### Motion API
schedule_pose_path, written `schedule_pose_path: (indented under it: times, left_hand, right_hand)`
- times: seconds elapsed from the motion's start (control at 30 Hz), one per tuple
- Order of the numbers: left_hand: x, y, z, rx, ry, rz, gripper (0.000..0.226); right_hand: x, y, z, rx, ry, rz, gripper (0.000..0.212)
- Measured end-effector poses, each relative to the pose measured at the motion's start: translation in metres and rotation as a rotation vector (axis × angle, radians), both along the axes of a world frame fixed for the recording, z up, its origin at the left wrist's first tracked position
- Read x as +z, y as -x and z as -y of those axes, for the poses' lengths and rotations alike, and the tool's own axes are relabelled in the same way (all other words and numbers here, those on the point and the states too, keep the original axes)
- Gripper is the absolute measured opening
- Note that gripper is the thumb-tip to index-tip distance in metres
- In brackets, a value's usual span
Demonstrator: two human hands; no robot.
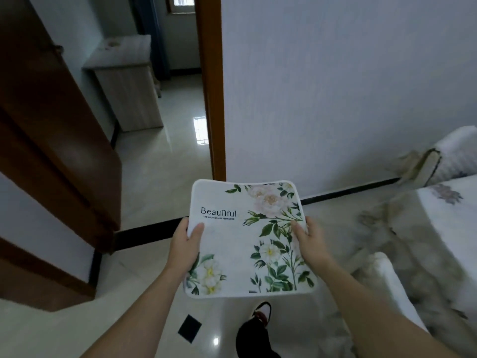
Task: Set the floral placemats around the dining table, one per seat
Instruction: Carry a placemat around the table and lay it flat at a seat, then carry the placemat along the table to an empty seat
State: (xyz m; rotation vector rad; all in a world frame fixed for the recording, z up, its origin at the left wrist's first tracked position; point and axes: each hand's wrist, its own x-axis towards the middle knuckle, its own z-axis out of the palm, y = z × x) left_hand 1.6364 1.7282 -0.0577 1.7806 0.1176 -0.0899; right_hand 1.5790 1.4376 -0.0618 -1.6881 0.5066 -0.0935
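Single head-worn view, angled forward and down. Both hands, left hand and right hand, sit close, centre frame; floor and doorway beyond the grip.

**Bare forearms, dark trousers, two-tone shoe**

Both forearms are uncovered from the bottom edge of the view up to the wrists; no sleeve, watch or ring shows. The left hand and right hand wear no gloves. Below them a leg in black trousers ends in a shoe with a white toe, black trim and a reddish patch near the laces.
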Motion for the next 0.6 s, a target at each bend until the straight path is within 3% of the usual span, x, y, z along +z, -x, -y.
schedule_pose_path:
  times: [0.2,0.6]
  left_hand:
    - [-0.003,-0.105,0.083,-0.132,0.045,-0.023,0.017]
    - [0.015,-0.282,0.276,-0.349,0.002,-0.034,0.003]
  right_hand:
    - [-0.010,-0.071,0.078,-0.122,-0.013,0.015,0.018]
    - [0.002,-0.188,0.235,-0.370,-0.024,0.067,0.018]
